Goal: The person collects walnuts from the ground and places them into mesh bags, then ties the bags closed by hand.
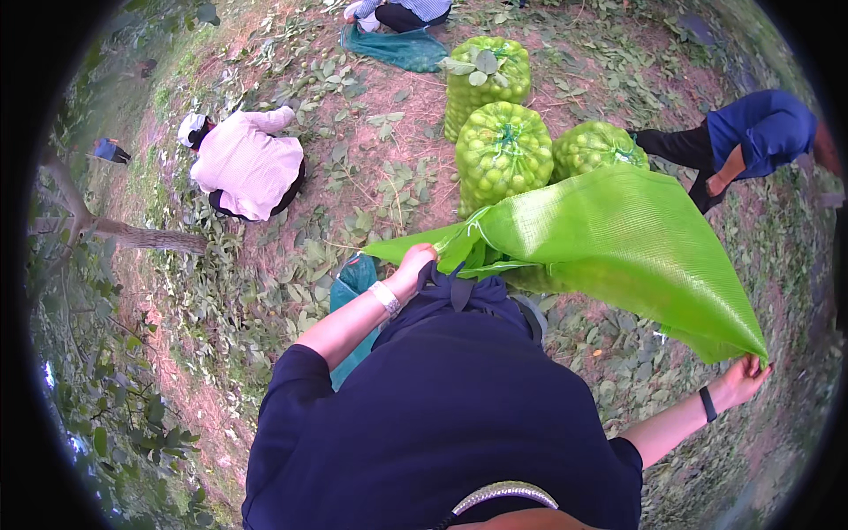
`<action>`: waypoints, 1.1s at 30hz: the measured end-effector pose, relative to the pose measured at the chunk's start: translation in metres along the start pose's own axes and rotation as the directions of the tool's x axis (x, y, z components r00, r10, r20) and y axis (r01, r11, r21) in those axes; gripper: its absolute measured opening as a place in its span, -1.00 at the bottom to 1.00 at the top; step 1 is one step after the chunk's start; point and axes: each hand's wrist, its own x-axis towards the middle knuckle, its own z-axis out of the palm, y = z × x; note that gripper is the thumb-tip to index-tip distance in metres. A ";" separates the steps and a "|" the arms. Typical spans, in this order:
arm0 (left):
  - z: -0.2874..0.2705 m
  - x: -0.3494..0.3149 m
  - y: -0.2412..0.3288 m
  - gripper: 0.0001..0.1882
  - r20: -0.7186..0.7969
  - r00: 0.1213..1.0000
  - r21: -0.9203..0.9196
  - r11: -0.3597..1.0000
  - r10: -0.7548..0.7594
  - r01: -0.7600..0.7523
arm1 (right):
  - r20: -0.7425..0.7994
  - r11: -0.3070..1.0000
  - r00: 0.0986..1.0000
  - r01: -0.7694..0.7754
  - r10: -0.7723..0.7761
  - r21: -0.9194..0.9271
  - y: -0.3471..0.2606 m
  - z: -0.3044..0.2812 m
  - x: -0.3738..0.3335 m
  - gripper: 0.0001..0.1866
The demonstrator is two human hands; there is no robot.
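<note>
A bright green mesh bag (618, 225) is stretched out flat across my front, slanting down to the right. My left hand (419, 265) is closed on the bag near its end with a white drawstring. At the far right, my right hand (744, 382) pinches a bottom corner of the same bag between the fingers. Just beyond the bag stand mesh sacks filled with round green fruit: a tied sack (503, 152) in the middle, another sack (488, 84) behind it, and a third sack (599, 146) to the right, partly covered by the bag.
A teal mesh bag (352, 284) lies beside my left forearm. A person in a pink shirt (252, 163) crouches at left, a person in blue (760, 132) bends at right. Another person sits by a teal net (397, 51). Leaves litter the ground; a tree trunk (150, 237) stands left.
</note>
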 end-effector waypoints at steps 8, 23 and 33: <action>0.076 -0.001 0.021 -0.84 0.361 0.928 0.307 0.951 -0.093 -0.024 | -0.266 0.874 0.892 0.232 -0.367 -0.428 -0.088 -0.052 -0.056 -0.83; 0.116 -0.073 0.035 -0.86 0.861 0.406 0.397 0.904 -0.306 -0.160 | -0.526 0.711 0.566 0.162 -0.635 -0.684 -0.199 -0.147 -0.172 -0.78; 0.170 -0.124 0.075 -0.76 0.947 0.184 0.289 0.950 -0.265 -0.120 | -0.568 0.751 0.563 0.150 -0.600 -0.644 -0.238 -0.254 -0.191 -0.90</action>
